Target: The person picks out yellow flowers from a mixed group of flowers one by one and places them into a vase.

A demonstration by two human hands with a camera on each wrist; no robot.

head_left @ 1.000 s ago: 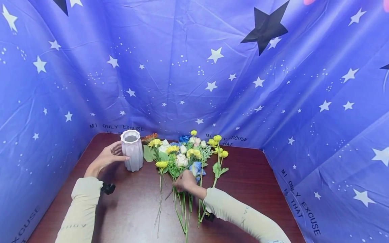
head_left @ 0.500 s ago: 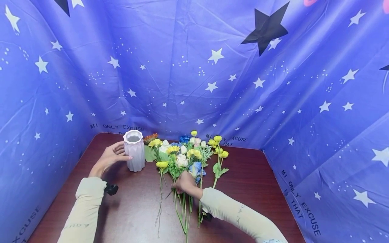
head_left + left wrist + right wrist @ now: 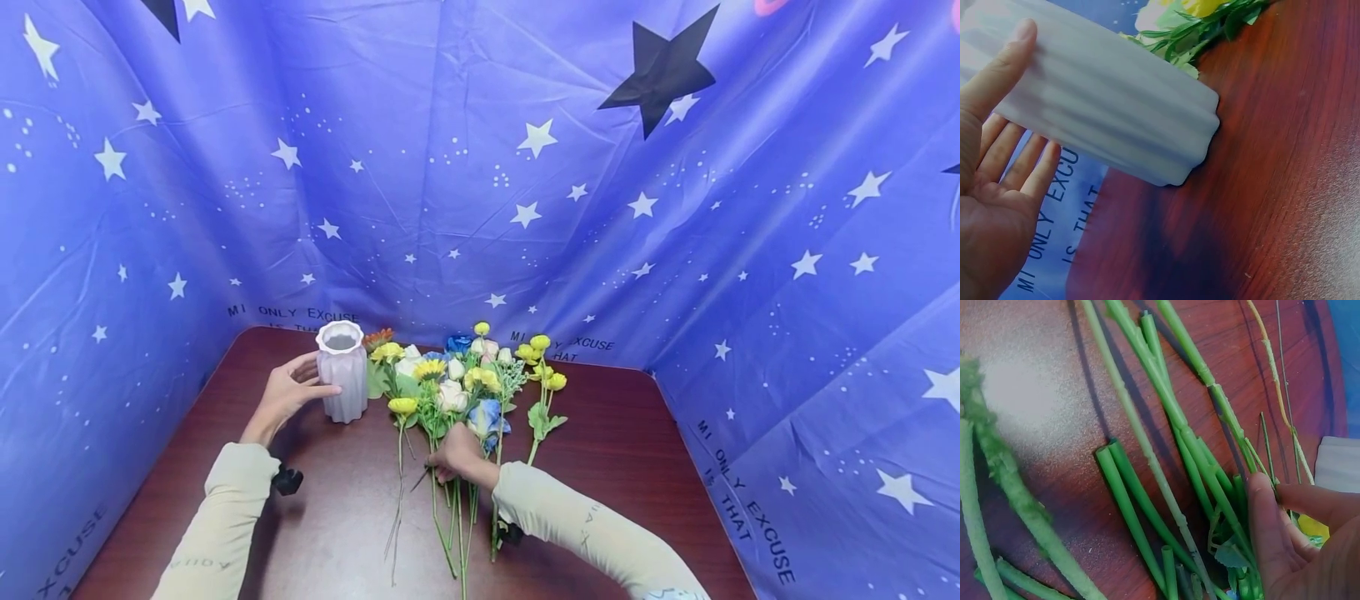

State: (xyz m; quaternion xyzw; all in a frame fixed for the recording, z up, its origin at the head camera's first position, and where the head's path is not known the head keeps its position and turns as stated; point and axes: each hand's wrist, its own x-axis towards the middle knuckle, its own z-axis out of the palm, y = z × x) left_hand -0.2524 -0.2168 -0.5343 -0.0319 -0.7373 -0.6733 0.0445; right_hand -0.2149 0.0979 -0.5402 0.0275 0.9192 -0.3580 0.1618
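Observation:
A pale lilac fluted vase (image 3: 345,387) stands upright at the back left of the table. My left hand (image 3: 288,396) holds its left side, the thumb on the near face and the fingers behind. In the left wrist view, the thumb lies along the vase (image 3: 1122,106). Artificial flowers (image 3: 452,396) in white, yellow, blue and orange lie in a bunch right of the vase. My right hand (image 3: 456,454) is at their stems. In the right wrist view, thumb and forefinger of my right hand (image 3: 1297,531) pinch a green flower stem (image 3: 1225,409); the other fingers are partly hidden.
The dark red wooden table (image 3: 330,517) is enclosed by a blue star-print cloth (image 3: 420,183) at the back and sides. A yellow flower sprig (image 3: 542,392) lies apart on the right. Loose stems (image 3: 463,533) reach toward the table's front.
My left hand and the vase have moved right, so the vase is now closer to the flowers. The right hand has shifted only slightly at the stems.

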